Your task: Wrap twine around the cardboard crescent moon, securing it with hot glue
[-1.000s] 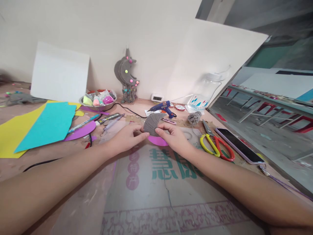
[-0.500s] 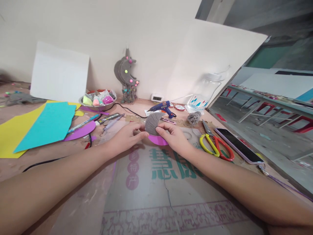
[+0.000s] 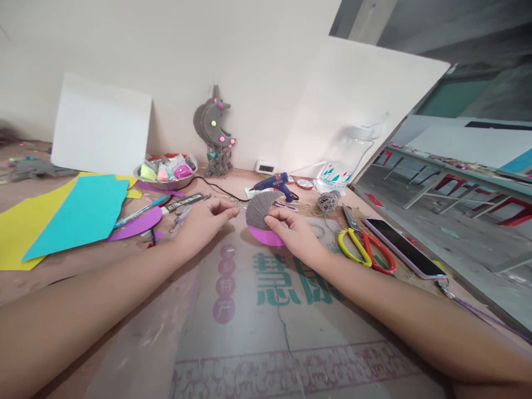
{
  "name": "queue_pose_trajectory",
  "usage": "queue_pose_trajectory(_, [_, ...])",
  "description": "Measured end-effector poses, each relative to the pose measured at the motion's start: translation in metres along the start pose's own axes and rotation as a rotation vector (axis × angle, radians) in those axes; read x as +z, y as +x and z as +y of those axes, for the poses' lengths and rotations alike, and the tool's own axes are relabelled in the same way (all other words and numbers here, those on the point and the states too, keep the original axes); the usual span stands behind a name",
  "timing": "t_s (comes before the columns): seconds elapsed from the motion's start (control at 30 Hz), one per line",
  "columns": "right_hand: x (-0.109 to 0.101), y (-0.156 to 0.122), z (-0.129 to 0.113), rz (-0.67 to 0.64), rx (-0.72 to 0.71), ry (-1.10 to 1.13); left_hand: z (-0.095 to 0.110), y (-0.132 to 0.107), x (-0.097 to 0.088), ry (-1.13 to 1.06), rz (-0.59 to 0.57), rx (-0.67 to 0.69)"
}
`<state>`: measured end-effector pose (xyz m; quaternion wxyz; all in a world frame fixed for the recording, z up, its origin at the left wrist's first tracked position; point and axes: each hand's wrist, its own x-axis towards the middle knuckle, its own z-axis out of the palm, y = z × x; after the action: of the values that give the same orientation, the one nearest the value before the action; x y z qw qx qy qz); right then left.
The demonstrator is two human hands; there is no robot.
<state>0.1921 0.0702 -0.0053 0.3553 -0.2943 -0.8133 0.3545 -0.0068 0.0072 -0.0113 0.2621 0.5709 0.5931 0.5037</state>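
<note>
My right hand (image 3: 293, 228) pinches a crescent wrapped in grey yarn (image 3: 260, 210), thumb on its front face. A rounded purple piece (image 3: 266, 235) shows along the lower edge of the crescent and is held with it. Just to the left, apart from the crescent, my left hand (image 3: 210, 219) is loosely curled, thumb stretched toward the crescent and a small gap under the forefinger. I see nothing between its fingers. Behind the right hand lies a ball of grey yarn (image 3: 328, 202). A blue glue gun (image 3: 274, 182) rests beyond the crescent.
Scissors (image 3: 366, 246) and a phone (image 3: 405, 246) lie on the right. Turquoise (image 3: 78, 216) and yellow sheets (image 3: 25, 233) are on the left, near a metal bowl (image 3: 166, 183) of coloured clay. A decorated moon hanging (image 3: 214, 130), small clock (image 3: 266, 167) and clear jug (image 3: 343, 158) stand behind.
My left hand has let go of the crescent and drawn back to the left. More of the purple piece now shows below it. My right hand keeps its hold.
</note>
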Motion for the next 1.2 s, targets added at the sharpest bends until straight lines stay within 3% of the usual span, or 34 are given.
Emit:
queue_pose_trajectory(0.37, [0.0,0.0,0.0,-0.002,-0.01,-0.007,0.007,-0.005,-0.001,0.241,-0.051,0.146])
queue_pose_trajectory(0.93, [0.001,-0.001,-0.004,-0.018,-0.013,-0.028,0.013,-0.005,0.001,0.085,-0.117,0.05])
queue_pose_trajectory(1.07, [0.001,-0.001,-0.005,-0.017,-0.002,-0.015,0.01,-0.004,0.001,0.2,-0.053,0.096])
queue_pose_trajectory(1.2, [0.001,-0.001,-0.005,-0.021,0.001,-0.012,0.006,-0.004,0.0,0.211,-0.109,0.117])
